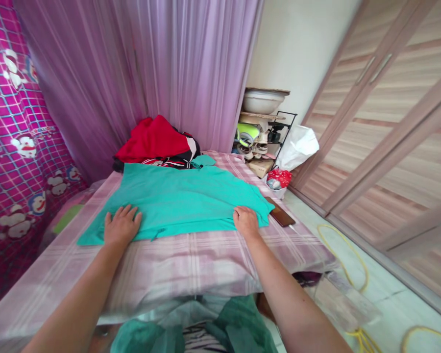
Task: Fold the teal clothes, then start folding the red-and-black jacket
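Observation:
A turquoise shirt (183, 196) lies spread across a table covered with a pink and white checked cloth (191, 264). My left hand (122, 225) rests flat on the shirt's near left part, fingers spread. Over at the near right edge, my right hand (247, 220) has its fingers curled on the fabric, and the fingertips are partly hidden. A small cord or tie hangs from the shirt's near edge between the hands. Behind the shirt sits a heap of red and black clothes (154, 139).
A brown phone (281, 213) with a white cable lies by the shirt's right end. Beyond stands a shoe rack (257, 142) with a white basin (263, 101) on top. White and red bags hang beside it. Purple curtains (191, 73) close the back; a wooden wardrobe (382, 122) lines the right.

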{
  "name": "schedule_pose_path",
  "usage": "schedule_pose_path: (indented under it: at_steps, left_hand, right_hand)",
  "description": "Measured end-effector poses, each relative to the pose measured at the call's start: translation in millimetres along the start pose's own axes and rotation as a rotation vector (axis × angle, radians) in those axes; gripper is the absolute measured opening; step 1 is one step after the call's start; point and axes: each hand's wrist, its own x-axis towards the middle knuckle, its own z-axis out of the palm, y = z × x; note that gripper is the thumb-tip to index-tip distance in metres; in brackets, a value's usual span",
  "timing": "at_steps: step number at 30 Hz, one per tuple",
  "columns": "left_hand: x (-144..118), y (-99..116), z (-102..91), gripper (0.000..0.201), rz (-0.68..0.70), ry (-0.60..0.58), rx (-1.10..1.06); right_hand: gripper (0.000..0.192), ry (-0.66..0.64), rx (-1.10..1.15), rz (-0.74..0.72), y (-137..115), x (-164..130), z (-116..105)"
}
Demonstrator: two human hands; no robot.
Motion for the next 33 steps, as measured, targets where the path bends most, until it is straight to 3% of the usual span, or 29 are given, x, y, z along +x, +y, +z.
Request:
schedule_pose_path:
  at_steps: [9,17,27,31,33]
  left_hand:
    - [2,-4,9.5,0.059,-0.054,0.023,0.079]
    - [12,-6,0.8,0.061,-0.052,-0.122,0.088]
    - [-11,-52,-2.3,0.05,0.074,0.075,-0.095]
    - [-21,-60,-4.8,0.043,0.166,0.221,-0.129]
    - [-25,-65,-6.1,0.044,0.271,0.177,-0.16]
  right_hand:
    - [0.035,-0.003,0.054,0.027,5,4,4]
    - [0.04,0.029,0.068,-0.032,17,4,18]
    - [0.039,0.025,0.123,-0.035,20,4,20]
    - [0.038,0.002,0.34,0.01,36,9,24]
    - [0.037,-0.1,0.501,-0.034,49,13,22]
